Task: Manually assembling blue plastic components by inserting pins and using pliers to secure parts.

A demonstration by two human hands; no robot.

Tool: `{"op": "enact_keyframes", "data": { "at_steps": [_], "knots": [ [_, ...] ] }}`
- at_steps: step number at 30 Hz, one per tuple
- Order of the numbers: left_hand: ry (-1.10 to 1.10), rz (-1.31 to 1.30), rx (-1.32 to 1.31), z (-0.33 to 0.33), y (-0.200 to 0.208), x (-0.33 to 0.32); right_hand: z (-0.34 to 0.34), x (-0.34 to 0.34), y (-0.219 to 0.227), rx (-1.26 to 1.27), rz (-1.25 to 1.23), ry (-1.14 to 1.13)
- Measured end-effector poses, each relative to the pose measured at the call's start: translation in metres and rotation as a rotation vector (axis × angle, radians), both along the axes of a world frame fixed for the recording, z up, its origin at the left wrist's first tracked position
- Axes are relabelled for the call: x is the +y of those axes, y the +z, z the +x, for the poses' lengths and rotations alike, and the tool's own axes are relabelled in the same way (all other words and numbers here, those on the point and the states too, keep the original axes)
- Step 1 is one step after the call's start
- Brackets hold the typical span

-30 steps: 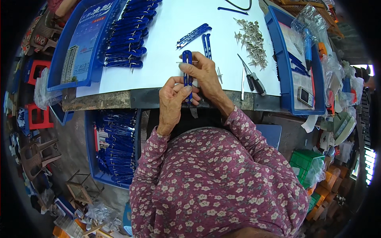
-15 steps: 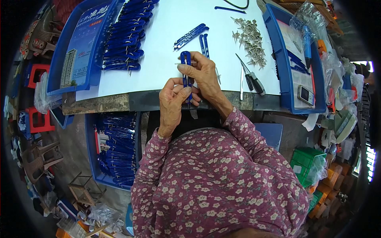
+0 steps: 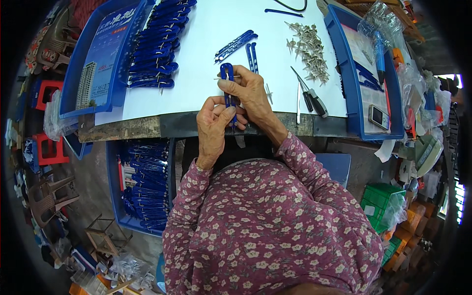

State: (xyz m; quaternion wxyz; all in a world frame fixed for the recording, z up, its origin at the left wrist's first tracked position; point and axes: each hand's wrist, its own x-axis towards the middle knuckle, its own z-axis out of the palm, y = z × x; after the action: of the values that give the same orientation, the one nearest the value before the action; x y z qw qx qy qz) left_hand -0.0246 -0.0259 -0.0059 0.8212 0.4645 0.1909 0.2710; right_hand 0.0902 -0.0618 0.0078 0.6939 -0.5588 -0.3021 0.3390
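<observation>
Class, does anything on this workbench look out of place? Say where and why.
One metal piece lies alone beside the right hand, apart from the metal pile. A phone-like device in the blue tray at right also looks odd near blue parts.

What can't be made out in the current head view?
In the head view:
Blue clip: lower part mostly hidden by the grip of the left hand and right hand.
Metal pins: too small and overlapping to count.
Row of blue clips: far end cut off by the top edge.
Phone: screen too small to read.
</observation>
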Motion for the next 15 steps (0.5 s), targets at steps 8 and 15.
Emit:
{"op": "enact_keyframes", "data": {
  "at_steps": [8,15],
  "knots": [
    [0.027,0.001,0.013,0.0,-0.002,-0.002,0.002,-0.004,0.009,0.147,-0.099,0.081],
    [-0.003,-0.017,-0.03,-0.002,0.007,0.005,0.008,-0.016,0.003,0.004,0.061,0.105]
  ]
}}
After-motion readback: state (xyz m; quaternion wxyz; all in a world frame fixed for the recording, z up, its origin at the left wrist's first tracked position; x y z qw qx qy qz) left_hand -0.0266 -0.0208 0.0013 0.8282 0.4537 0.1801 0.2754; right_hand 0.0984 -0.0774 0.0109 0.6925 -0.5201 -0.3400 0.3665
